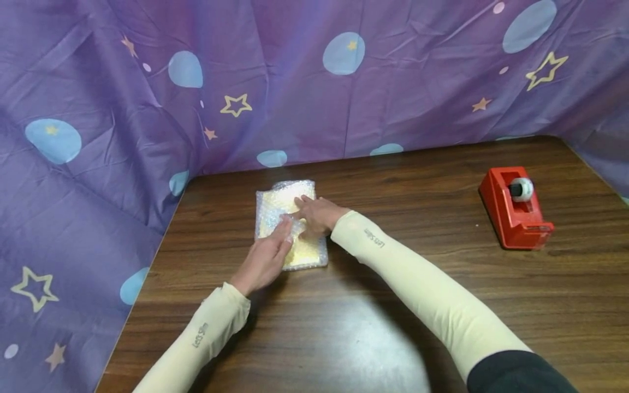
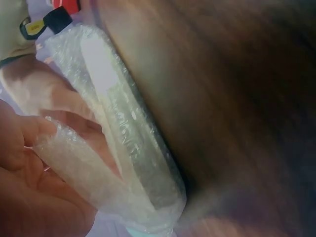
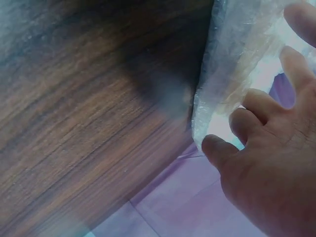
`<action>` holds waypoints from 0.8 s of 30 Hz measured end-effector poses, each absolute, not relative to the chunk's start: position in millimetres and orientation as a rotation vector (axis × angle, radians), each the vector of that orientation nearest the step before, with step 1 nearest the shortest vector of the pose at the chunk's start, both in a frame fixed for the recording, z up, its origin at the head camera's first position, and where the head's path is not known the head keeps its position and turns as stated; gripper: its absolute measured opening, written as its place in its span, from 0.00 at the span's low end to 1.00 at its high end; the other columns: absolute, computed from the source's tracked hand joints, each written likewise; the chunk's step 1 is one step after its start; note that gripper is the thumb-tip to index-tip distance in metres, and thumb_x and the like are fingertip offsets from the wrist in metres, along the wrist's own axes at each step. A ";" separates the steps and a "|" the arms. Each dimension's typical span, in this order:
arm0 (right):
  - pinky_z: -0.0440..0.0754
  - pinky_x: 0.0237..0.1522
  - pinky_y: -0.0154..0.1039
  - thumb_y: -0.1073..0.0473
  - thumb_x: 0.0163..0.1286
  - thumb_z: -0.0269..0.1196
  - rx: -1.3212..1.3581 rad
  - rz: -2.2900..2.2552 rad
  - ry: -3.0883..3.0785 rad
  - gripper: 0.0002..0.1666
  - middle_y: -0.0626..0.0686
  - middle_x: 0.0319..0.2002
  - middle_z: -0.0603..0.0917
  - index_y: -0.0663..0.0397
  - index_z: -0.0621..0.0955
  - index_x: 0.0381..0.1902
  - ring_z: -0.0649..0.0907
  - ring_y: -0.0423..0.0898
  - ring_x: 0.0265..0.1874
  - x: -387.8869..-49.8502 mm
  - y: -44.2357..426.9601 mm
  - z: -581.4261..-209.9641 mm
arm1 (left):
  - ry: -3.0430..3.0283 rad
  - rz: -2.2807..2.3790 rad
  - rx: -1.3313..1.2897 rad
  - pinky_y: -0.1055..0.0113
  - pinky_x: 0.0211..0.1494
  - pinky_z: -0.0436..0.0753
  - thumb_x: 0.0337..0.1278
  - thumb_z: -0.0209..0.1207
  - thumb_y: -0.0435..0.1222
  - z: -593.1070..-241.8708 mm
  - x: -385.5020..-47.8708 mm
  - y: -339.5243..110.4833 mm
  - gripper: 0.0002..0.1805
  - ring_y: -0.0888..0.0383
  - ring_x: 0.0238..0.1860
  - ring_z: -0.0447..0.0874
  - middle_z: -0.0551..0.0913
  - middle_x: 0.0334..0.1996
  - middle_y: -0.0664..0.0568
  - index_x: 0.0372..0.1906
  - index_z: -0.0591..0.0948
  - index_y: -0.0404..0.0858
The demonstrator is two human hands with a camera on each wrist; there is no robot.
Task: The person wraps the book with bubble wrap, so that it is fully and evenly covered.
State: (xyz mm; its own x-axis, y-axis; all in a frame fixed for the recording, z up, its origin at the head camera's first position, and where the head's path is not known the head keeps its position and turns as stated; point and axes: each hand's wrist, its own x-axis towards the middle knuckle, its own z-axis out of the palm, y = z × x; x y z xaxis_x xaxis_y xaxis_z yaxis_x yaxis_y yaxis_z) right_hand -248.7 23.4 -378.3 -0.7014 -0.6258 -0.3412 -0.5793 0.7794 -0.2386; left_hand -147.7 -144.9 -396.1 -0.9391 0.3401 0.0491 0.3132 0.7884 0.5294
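A flat, yellowish rectangular item (image 1: 306, 252) lies wrapped in clear bubble wrap (image 1: 263, 210) on the table. My left hand (image 1: 262, 259) is at the near left of the packet. In the left wrist view its thumb and fingers pinch the edge of a raised bubble wrap flap (image 2: 81, 165), which stands apart from the wrapped body. From the right, my right hand (image 1: 321, 215) rests on the packet's upper face with its fingers spread. The right wrist view shows those fingers (image 3: 259, 106) lying over the wrap. What the yellowish item is cannot be told through the wrap.
A red tape dispenser (image 1: 516, 210) with a small roll of tape (image 1: 523, 189) stands toward the table's right side. The brown wooden table (image 1: 417, 191) ends at a purple star-patterned curtain (image 1: 295, 109) behind and on the left.
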 end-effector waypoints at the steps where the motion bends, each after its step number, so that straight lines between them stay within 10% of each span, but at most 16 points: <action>1: 0.47 0.82 0.58 0.46 0.70 0.64 -0.916 -0.183 2.563 0.42 0.58 0.82 0.46 0.35 0.61 0.77 0.46 0.55 0.82 -248.5 23.9 -378.7 | 2.930 0.838 0.540 0.50 0.82 0.58 0.79 0.40 0.40 -396.9 -147.4 -143.8 0.28 0.44 0.79 0.58 0.58 0.77 0.40 0.76 0.59 0.33; 24: 0.41 0.83 0.56 0.64 0.62 0.65 -0.965 -0.292 2.493 0.52 0.62 0.81 0.44 0.40 0.55 0.80 0.44 0.58 0.82 -253.6 27.7 -378.5 | 2.954 0.353 0.652 0.42 0.75 0.68 0.77 0.45 0.46 -396.8 -146.8 -130.8 0.30 0.42 0.78 0.61 0.62 0.76 0.38 0.74 0.64 0.32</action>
State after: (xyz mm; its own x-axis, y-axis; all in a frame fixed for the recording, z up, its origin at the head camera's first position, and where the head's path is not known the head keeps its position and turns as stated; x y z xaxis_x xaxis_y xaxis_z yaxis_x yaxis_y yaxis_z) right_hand -253.6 27.7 -378.5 -0.6549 -0.6791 -0.3315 -0.5844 0.7332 -0.3477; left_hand -146.8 -130.8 -396.8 -0.9040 0.4252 -0.0436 0.4029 0.8818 0.2451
